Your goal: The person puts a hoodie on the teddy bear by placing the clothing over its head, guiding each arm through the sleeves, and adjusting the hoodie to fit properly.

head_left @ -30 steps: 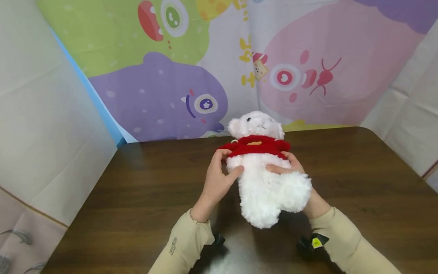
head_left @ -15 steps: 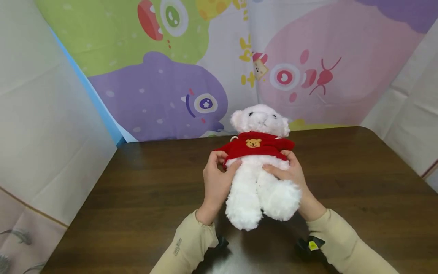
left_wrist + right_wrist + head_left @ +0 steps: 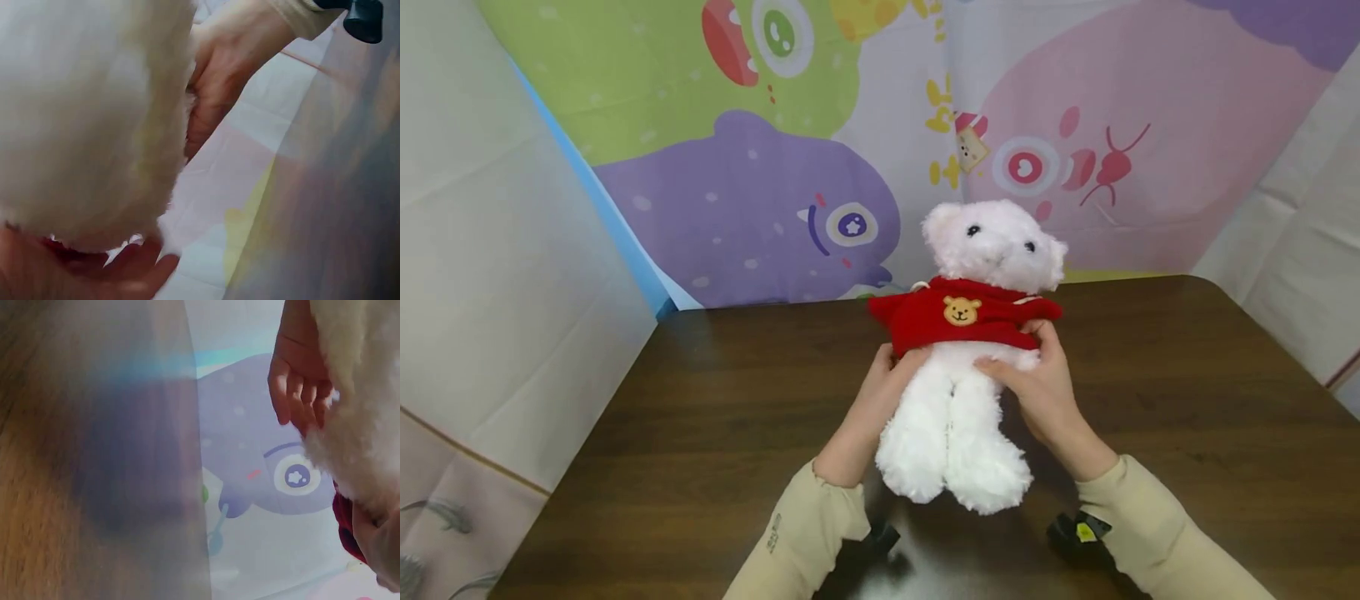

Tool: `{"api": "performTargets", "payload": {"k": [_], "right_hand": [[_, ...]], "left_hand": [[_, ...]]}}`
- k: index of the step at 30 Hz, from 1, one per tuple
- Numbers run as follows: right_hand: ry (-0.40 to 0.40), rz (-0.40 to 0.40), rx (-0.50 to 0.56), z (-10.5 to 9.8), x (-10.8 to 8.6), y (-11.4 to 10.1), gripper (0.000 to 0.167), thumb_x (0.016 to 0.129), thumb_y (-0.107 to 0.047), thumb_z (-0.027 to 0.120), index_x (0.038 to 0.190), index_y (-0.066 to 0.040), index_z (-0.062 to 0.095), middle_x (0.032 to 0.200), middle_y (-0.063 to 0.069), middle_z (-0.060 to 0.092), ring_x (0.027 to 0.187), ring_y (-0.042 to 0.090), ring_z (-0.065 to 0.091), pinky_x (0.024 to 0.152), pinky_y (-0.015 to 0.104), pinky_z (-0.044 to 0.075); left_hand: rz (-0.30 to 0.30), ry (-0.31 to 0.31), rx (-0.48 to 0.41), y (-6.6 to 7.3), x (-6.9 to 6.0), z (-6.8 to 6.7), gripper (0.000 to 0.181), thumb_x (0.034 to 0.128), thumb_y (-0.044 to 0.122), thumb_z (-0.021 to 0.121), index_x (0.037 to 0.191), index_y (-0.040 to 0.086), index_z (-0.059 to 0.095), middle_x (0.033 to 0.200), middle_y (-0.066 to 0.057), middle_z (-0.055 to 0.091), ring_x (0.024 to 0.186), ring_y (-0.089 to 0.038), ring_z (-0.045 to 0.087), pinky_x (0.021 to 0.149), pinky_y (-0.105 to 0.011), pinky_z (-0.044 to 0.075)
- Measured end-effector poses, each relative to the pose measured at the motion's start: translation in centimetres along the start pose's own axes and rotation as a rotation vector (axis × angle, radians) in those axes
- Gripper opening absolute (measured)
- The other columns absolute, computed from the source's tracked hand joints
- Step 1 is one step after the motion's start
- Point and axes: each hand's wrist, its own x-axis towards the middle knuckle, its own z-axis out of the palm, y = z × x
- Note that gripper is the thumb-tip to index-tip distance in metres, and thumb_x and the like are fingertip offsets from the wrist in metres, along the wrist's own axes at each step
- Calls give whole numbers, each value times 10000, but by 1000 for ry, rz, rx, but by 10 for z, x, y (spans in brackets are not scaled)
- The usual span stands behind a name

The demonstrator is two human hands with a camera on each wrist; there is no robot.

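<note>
A white plush teddy bear [image 3: 951,425] in a red sweater [image 3: 925,325] with a small bear-face patch is held up over the table, facing the head camera and tilted a little. My left hand [image 3: 880,392] grips its side just under the sweater's hem, thumb in front and the other fingers mostly hidden behind. On the other side my right hand [image 3: 1045,387] grips the body, thumb across the belly and a finger at the hem. White fur [image 3: 87,125] fills much of the left wrist view. In the right wrist view the left hand's fingers [image 3: 303,400] show behind the fur.
Below the bear spreads a dark brown wooden table [image 3: 715,442]. A cartoon-printed cloth [image 3: 760,217] hangs along its far edge, and pale cloth walls [image 3: 535,217] stand at both sides. Black wrist camera mounts [image 3: 1075,529] sit under the sleeves.
The bear has risen and tipped upright, its face now turned to the head camera. Its legs have swung left and come together. Both hands have kept hold of it.
</note>
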Motion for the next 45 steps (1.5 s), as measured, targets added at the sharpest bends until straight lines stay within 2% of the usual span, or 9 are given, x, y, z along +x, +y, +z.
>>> {"api": "performTargets", "payload": {"k": [2, 5, 12, 15, 21, 25, 35, 40, 45], "right_hand": [[-37, -9, -58, 0, 0, 0, 455, 715, 113, 662, 972, -154, 400, 1039, 14, 490, 897, 114, 547, 715, 193, 502], [-107, -27, -131, -1, 1, 0, 435, 736, 64, 676, 990, -154, 399, 1023, 1, 498, 872, 93, 548, 713, 183, 495], [-408, -99, 43, -11, 1, -9, 335, 887, 27, 453, 1191, -103, 408, 1058, 0, 491, 877, 83, 519, 721, 175, 466], [-508, -120, 7, -15, 2, -14, 428, 880, 17, 477, 1284, -64, 363, 1209, 42, 427, 1016, 125, 491, 827, 189, 459], [-593, -155, -115, -24, 1, -26, 618, 796, 40, 609, 1335, -64, 325, 1260, 78, 412, 1061, 182, 500, 878, 237, 468], [-561, -202, -171, -22, 0, -31, 661, 751, 59, 663, 1324, -60, 355, 1253, 50, 442, 1054, 172, 510, 871, 234, 470], [-268, -419, -200, 2, -14, -24, 404, 722, 118, 667, 1078, 85, 479, 1036, -42, 530, 836, 82, 523, 758, 163, 468], [-195, -425, -154, 6, -18, -20, 263, 748, 132, 628, 969, 78, 496, 933, -71, 538, 778, 65, 525, 691, 145, 475], [-192, -378, -95, 10, -23, -14, 200, 798, 115, 583, 957, 75, 468, 906, -51, 539, 621, 69, 529, 598, 160, 490]], "left_hand": [[-33, -129, -81, 4, -1, -2, 486, 869, 307, 561, 1276, 128, 366, 1184, -81, 518, 985, -199, 570, 829, -333, 487], [-29, -201, -147, 13, -4, -2, 529, 855, 215, 591, 1329, 161, 363, 1257, -59, 504, 1012, -170, 572, 865, -333, 477], [-104, -75, -189, 23, -13, -9, 470, 835, 268, 607, 1259, 167, 434, 1171, -52, 561, 937, -163, 598, 824, -332, 492], [-110, -6, -245, 26, -14, -11, 442, 831, 286, 607, 1228, 160, 458, 1115, -47, 584, 907, -171, 610, 800, -331, 501], [-44, 52, -362, 31, -19, -6, 405, 837, 229, 591, 1214, 151, 464, 1109, -45, 588, 898, -168, 613, 785, -328, 508], [18, 102, -417, 28, -17, -5, 442, 824, 200, 598, 1237, 173, 441, 1169, -34, 560, 949, -168, 592, 807, -317, 498], [61, 232, -520, 26, -17, -1, 390, 832, 114, 573, 1204, 150, 459, 1058, -9, 583, 867, -129, 584, 764, -279, 493], [109, 231, -546, 27, -21, 2, 338, 844, 93, 549, 1173, 123, 476, 1043, -22, 593, 856, -142, 592, 745, -287, 505], [108, 306, -527, 26, -20, 2, 330, 832, 69, 523, 1157, 92, 467, 1013, -16, 578, 854, -131, 573, 743, -264, 493]]}}
